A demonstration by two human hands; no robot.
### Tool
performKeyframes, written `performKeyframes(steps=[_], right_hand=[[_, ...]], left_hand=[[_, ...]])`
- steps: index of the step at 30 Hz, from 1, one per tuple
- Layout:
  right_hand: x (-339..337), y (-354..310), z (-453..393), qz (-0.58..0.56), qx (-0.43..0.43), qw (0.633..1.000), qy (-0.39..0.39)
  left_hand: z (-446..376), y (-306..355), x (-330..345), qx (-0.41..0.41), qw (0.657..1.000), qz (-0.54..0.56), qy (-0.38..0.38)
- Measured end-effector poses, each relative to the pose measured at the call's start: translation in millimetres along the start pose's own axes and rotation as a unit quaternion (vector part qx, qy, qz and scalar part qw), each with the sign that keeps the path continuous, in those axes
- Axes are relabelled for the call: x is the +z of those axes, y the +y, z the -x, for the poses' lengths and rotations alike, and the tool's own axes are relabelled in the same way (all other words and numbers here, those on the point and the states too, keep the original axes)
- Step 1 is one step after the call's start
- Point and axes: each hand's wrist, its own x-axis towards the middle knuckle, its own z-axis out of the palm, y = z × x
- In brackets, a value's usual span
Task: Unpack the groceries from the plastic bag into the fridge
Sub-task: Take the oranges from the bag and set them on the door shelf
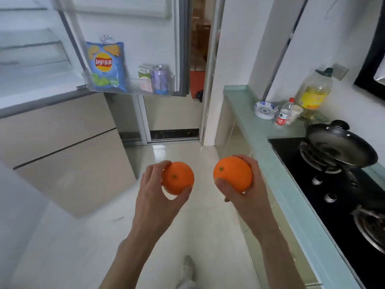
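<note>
My left hand (pixel 155 190) grips one orange (pixel 178 177) and my right hand (pixel 244 189) grips a second orange (pixel 232 173). Both are held side by side at waist height over the floor. The fridge (pixel 31 65) stands open at the upper left, its glass shelves bare. Its open door (pixel 133 38) has a lower bin (pixel 133 85) holding a blue chip bag (pixel 107 66), a small carton (pixel 144 79) and a purple can (pixel 160 80). The plastic bag is not in view.
Closed beige fridge drawers (pixel 68 151) sit below the open compartment. On the right runs a green counter (pixel 245 113) with stacked bowls (pixel 265 110), bottles (pixel 312 92), and a black hob (pixel 337 197) carrying a wok (pixel 341 146). A doorway (pixel 198 59) opens ahead.
</note>
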Motion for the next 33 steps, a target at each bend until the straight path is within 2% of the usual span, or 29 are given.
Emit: performKeyframes(steps=[6,14,23,33], right_hand=[[55,6,-52,-0.058,-0.013,0.995,-0.083],[120,4,-146,-0.039,-0.033,0.995,-0.083],[174,7,-233,-0.052,-0.062,0.993,-0.087],[223,0,-294,-0.046,-0.104,0.988,-0.102]], left_hand=[[-47,-29,-27,-0.016,0.999,-0.018,0.042],[-138,-54,-60,-0.026,0.997,-0.037,0.067],[-235,-65,-75,-0.015,0.994,0.015,0.109],[-292,-84,-97,-0.007,0.984,0.022,0.175]])
